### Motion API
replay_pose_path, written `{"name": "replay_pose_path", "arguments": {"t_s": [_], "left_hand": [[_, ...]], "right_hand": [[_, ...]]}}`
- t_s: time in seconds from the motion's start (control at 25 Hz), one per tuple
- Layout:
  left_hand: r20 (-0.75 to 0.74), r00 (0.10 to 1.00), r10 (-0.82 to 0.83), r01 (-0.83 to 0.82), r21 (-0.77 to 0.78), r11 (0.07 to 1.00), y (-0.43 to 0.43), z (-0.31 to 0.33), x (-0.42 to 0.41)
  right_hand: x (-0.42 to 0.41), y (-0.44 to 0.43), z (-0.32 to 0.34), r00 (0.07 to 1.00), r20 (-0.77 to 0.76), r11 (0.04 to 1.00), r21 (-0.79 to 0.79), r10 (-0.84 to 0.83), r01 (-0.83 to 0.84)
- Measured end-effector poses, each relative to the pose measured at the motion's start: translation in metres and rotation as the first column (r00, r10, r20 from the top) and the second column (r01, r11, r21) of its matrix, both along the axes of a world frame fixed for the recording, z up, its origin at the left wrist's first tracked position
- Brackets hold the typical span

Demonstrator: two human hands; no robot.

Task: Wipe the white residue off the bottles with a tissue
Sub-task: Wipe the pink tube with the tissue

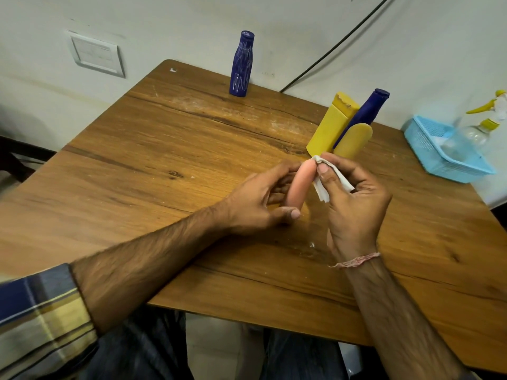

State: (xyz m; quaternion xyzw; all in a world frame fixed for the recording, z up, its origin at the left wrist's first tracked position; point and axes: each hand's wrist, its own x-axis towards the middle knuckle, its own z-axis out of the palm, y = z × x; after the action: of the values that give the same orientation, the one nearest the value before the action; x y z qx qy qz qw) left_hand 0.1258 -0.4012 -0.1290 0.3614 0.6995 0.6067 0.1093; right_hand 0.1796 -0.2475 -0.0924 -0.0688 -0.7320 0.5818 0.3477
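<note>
Left hand (260, 198) grips the pink bottle (297, 187) above the table (164, 160); right hand (354, 204) pinches the tissue (323, 187) against its top. Just behind stand two yellow bottles (327, 127) and a blue bottle (367, 111); a white-streaked bottle (241, 64) stands at the far edge.

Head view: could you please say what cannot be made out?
Head view only:
Top end of pink bottle: covered by tissue in right hand; its lower end by left hand.
Lower body of nearer blue bottle: behind two yellow bottles.
Part of spray bottle: cut by right edge.
</note>
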Motion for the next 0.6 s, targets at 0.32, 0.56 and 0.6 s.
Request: {"name": "replay_pose_path", "arguments": {"t_s": [0.32,0.56,0.6], "left_hand": [[-0.088,0.964,0.25,-0.251,0.001,0.968,0.0,0.003,-0.001],[-0.098,0.929,0.358,-0.359,0.002,0.933,0.0,0.004,0.0],[-0.078,0.923,0.376,-0.376,0.014,0.926,0.0,0.004,0.0]], "right_hand": [[-0.004,0.007,0.004,0.998,-0.061,0.998,-0.065,-0.005,0.001],[0.014,0.002,-0.019,0.975,-0.223,0.731,0.664,-0.003,0.154],[0.018,0.001,-0.023,0.976,-0.218,0.711,0.688,0.006,0.149]]}}
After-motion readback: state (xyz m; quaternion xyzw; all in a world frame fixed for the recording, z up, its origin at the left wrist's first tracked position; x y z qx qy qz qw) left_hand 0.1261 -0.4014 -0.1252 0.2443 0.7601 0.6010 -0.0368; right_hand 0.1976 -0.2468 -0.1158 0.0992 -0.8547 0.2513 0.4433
